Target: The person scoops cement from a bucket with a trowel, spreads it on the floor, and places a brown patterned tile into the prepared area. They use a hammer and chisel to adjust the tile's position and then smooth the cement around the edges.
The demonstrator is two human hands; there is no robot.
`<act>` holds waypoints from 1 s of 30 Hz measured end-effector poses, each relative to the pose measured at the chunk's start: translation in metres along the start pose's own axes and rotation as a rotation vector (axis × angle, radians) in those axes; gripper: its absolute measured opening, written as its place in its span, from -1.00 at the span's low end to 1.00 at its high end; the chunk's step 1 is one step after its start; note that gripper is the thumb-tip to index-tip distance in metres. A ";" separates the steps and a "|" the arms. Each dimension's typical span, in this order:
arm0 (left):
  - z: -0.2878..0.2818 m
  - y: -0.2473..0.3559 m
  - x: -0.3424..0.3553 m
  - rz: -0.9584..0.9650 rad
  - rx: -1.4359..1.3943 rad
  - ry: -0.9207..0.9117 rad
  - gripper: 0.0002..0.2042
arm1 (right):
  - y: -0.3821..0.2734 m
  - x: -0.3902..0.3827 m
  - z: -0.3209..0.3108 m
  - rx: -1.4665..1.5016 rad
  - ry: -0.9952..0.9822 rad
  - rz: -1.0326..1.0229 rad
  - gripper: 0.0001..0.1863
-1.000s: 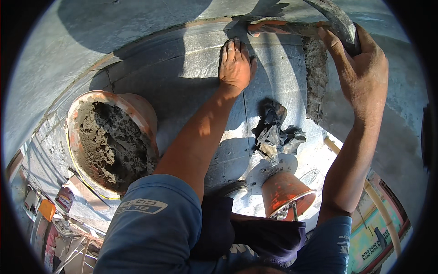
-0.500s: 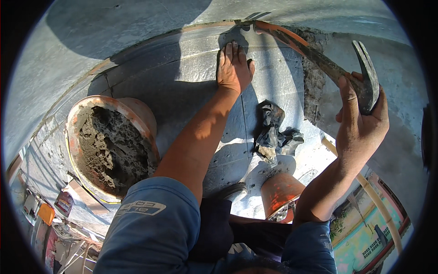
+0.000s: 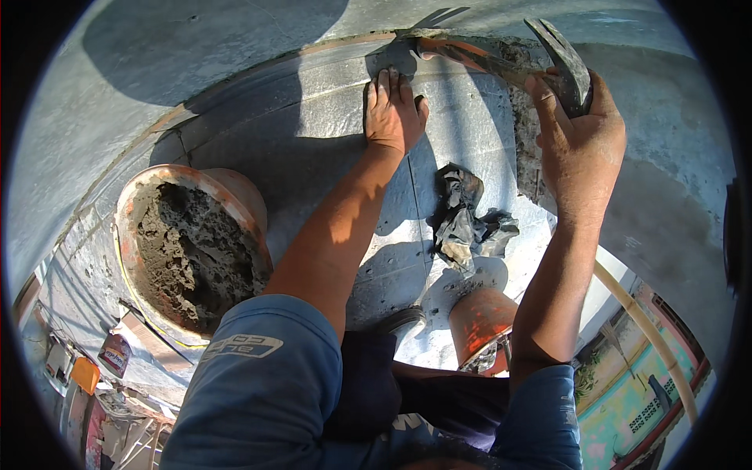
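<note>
My left hand point(image 3: 394, 113) lies flat on the grey floor tiles point(image 3: 333, 113), fingers stretched toward the wall point(image 3: 219, 55). In my right hand point(image 3: 583, 153) is a claw hammer point(image 3: 565, 66), gripped around its head with the claw pointing up and away. Its orange, cement-smeared handle reaches left toward the tile edge along the foot of the wall, just beyond my left fingertips. Whether the handle's end touches the tile I cannot tell.
At left stands a bucket point(image 3: 125, 223) heaped with wet mortar point(image 3: 192, 251). Crumpled dark plastic point(image 3: 466, 223) lies between my arms. An orange bucket point(image 3: 478, 317) sits near my knees. Rough, broken mortar point(image 3: 526, 133) borders the tiles at right. A bamboo pole point(image 3: 646, 329) leans at lower right.
My right hand has moved farther away and slightly left with the hammer, lowering the handle's tilt in view. My left hand stays flat in nearly the same place.
</note>
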State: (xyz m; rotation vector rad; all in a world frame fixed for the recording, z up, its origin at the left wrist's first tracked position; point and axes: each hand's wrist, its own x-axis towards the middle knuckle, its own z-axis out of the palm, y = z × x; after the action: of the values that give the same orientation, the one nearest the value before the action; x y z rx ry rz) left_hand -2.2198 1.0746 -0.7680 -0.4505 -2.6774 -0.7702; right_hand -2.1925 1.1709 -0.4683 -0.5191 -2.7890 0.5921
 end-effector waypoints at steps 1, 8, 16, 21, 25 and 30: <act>0.000 0.000 -0.001 0.001 -0.005 -0.001 -0.42 | -0.001 0.005 -0.004 -0.010 -0.018 -0.044 -0.56; -0.006 0.004 0.001 -0.002 -0.029 -0.030 -0.43 | -0.001 0.043 -0.015 -0.106 -0.137 -0.547 -0.61; -0.002 0.004 0.001 -0.014 0.013 -0.029 -0.49 | -0.007 0.078 -0.037 -0.192 -0.350 -0.834 -0.64; -0.003 0.000 -0.006 -0.027 -0.011 -0.005 -0.48 | -0.021 0.082 -0.020 -0.177 -0.379 -0.643 -0.77; 0.000 0.005 0.002 -0.026 -0.049 -0.015 -0.47 | -0.035 0.077 -0.040 -0.174 -0.285 -0.832 -0.75; -0.004 -0.002 0.001 -0.034 -0.012 -0.025 -0.46 | -0.025 0.082 -0.022 -0.229 -0.299 -0.800 -0.75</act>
State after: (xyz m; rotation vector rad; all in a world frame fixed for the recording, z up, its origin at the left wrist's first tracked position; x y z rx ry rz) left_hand -2.2206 1.0711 -0.7654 -0.4217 -2.7110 -0.7956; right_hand -2.2674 1.1886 -0.4251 0.6934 -2.9964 0.1732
